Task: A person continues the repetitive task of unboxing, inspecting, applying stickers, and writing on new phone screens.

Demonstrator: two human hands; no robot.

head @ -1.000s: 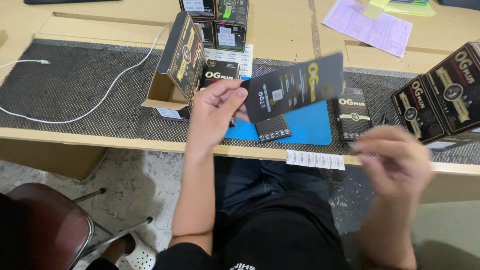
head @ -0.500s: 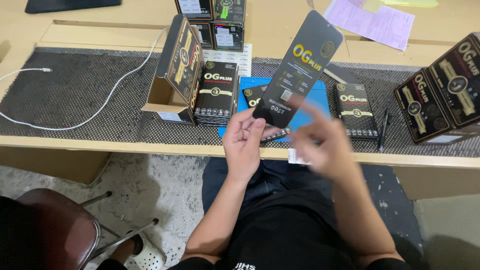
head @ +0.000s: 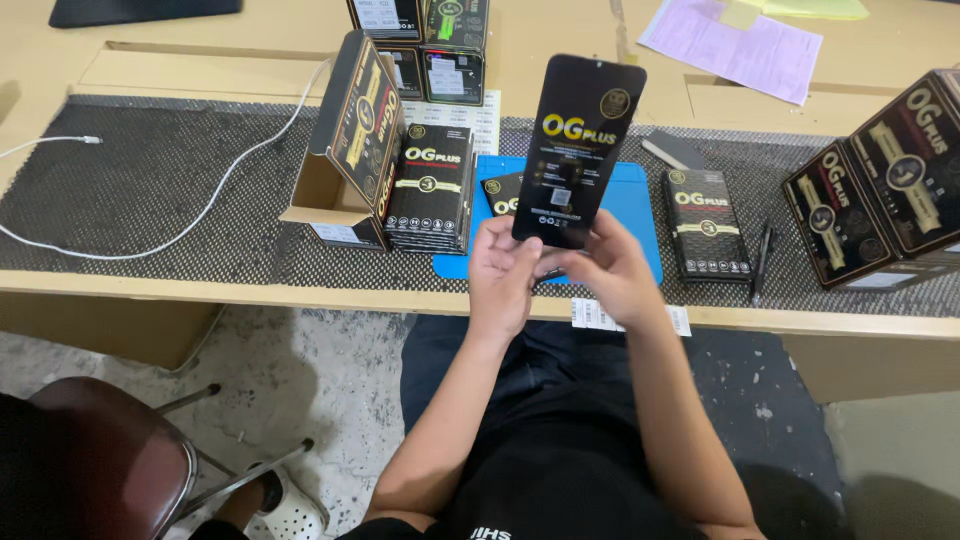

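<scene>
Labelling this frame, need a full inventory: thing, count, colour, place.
flat black packet: 1, black with gold print, held upright in both hands above the blue mat
blue mat: 1, blue, on the mesh liner at the desk edge
mesh liner: 1, black, across the desk
packet stacks: 2, black and gold, either side of the mat
open carton: 1, black outside, brown inside, left of the mat
cartons: 2, black and gold, far right
white cable: 1, white, left on the liner
pen: 1, black, right of the right stack
purple sheet: 1, top right
chair: 1, dark red, lower left
left hand: fingers on the packet's lower edge
right hand: same
</scene>
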